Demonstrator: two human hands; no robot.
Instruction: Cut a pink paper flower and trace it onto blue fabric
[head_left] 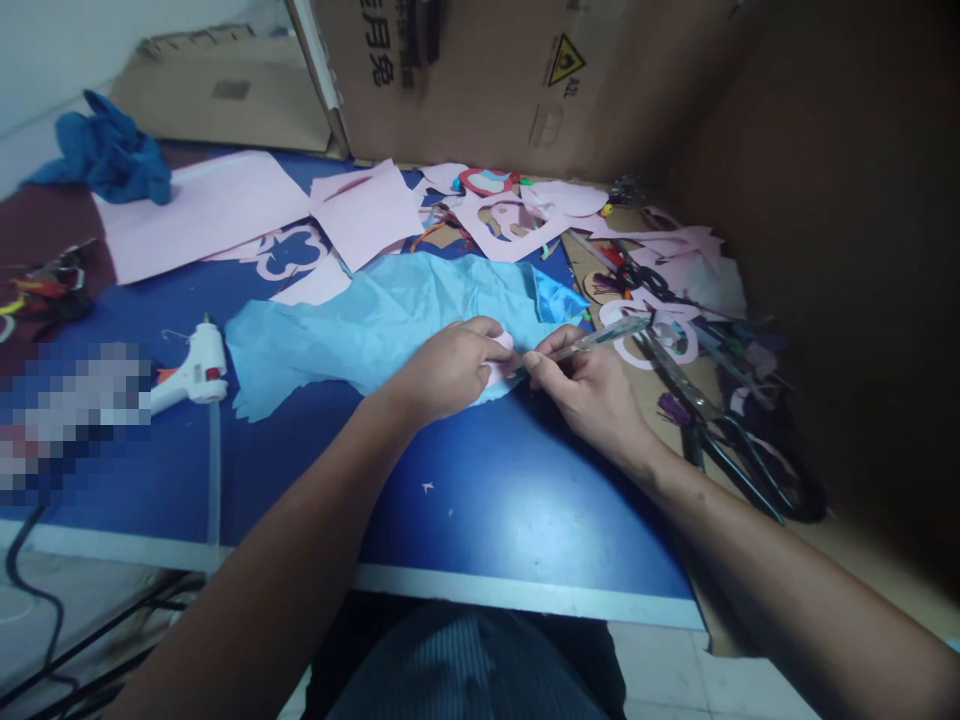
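My left hand (pixel 450 367) is closed around a small pink paper piece (pixel 501 352), pinning it against the blue table (pixel 487 510). My right hand (pixel 589 385) pinches a thin clear pen-like tool (pixel 600 338) whose tip meets the pink piece between both hands. A crumpled light blue tissue sheet (pixel 360 330) lies just behind my hands.
A white glue gun (pixel 196 368) lies at the left. Large black scissors (pixel 720 430) rest at the right among pink paper scraps (pixel 675 250). Pink sheets (pixel 202 205) and a blue cloth (pixel 112 155) sit at the back, with cardboard walls (pixel 525 80) behind and to the right.
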